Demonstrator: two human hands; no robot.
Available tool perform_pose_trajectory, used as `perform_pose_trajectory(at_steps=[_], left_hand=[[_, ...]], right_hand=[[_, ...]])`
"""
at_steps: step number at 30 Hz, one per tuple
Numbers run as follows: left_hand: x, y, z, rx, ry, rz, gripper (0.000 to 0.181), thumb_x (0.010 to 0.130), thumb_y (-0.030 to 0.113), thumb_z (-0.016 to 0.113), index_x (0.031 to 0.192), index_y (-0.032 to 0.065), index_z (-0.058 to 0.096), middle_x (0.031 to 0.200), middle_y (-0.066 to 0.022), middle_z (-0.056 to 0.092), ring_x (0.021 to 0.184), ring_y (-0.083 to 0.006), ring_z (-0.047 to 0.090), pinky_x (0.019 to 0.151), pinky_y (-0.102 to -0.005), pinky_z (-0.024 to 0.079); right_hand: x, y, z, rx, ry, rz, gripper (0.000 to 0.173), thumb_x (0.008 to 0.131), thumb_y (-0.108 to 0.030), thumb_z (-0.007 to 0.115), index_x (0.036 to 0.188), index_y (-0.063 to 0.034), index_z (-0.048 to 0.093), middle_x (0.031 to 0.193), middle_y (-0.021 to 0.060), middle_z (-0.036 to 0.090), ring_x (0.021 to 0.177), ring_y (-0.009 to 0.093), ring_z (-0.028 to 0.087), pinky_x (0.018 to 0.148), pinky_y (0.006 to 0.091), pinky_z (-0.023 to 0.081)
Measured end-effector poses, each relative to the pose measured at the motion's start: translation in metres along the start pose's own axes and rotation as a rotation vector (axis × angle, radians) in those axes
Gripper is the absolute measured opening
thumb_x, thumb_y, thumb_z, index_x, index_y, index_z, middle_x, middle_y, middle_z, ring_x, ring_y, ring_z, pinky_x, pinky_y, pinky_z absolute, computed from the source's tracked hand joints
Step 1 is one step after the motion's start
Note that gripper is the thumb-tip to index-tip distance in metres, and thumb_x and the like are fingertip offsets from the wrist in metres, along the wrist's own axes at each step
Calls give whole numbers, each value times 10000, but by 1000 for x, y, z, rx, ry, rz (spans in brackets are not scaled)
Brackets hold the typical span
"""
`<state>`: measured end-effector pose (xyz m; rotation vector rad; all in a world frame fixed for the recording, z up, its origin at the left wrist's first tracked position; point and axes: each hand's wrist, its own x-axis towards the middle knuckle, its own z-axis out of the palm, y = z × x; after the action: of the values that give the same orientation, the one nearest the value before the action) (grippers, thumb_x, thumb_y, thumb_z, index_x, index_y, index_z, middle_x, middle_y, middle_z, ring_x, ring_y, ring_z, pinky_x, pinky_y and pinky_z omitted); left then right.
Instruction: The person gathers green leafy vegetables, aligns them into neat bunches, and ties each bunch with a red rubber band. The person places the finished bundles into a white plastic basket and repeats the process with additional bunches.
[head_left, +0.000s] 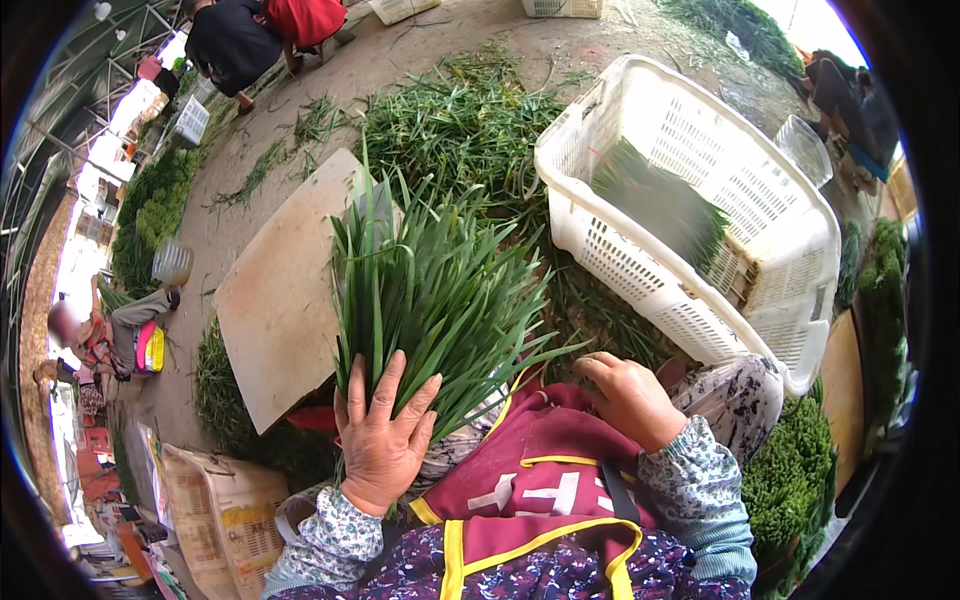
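My left hand (386, 427) lies on a thick bunch of long green leaves, likely garlic chives (427, 285), its fingers spread over the lower part. The bunch rests partly on a tilted pale board (289, 300) and partly over my lap, leaf tips pointing away from me. My right hand (626, 397) is above the maroon apron (540, 442), fingers curled, near the tips of a few stray leaves. Its palm is hidden, so I cannot tell whether anything is in it. Beyond it stands a white plastic crate (765, 202) holding a green bundle (660, 202).
Loose leaves (457, 120) are heaped beyond the board. Green bundles (787, 472) stand at my right, and a worn plastic crate (225, 517) at lower left. Several people crouch or sit farther off, one in dark clothing (232, 45). A clear plastic container (804, 150) stands behind the white crate.
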<state>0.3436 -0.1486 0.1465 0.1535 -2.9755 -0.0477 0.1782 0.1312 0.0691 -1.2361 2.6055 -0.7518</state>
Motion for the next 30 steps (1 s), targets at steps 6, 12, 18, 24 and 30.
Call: perform_pose_trajectory(at_steps=[6,12,18,24,30], left_hand=[[0,3,-3,38,-30,0,526,863,216,736,1372,304,636,1580,-30,416,1440,-449,323,1120,-578,323],[-2,7,0,28,-32,-29,475,910,313,686,1374,386,617,1602,55,384,1463,-408,302,1106,-677,266],[-17,-12,-5,-342,119,46,453,885,320,735,1309,171,677,1536,-90,485,1479,-390,323,1195,-589,195],[-36,-32,-14,-325,324,-195,814,938,362,695,1570,40,298,1640,-254,217,1529,-430,176,1227,-524,175],[-43,-50,-8,-952,-99,-425,915,865,449,802,1498,-43,360,1417,-168,535,1272,-216,520,1107,-343,385]], right_hand=[[39,-53,-33,329,295,-261,353,733,15,675,1085,-9,677,1037,148,667,948,316,666,821,384,541],[85,-97,-23,51,244,-563,424,865,-174,590,1272,-62,627,1435,93,538,1350,255,479,1086,451,400],[83,-83,12,-81,239,-527,425,855,-198,605,1268,-107,647,1416,62,559,1316,230,499,1076,443,397],[79,-76,17,-94,262,-549,426,833,-183,605,1251,-114,653,1416,59,554,1271,226,531,1047,430,422],[77,-75,18,-102,306,-576,420,822,-188,619,1231,-106,671,1423,68,541,1271,228,520,1033,431,432]])
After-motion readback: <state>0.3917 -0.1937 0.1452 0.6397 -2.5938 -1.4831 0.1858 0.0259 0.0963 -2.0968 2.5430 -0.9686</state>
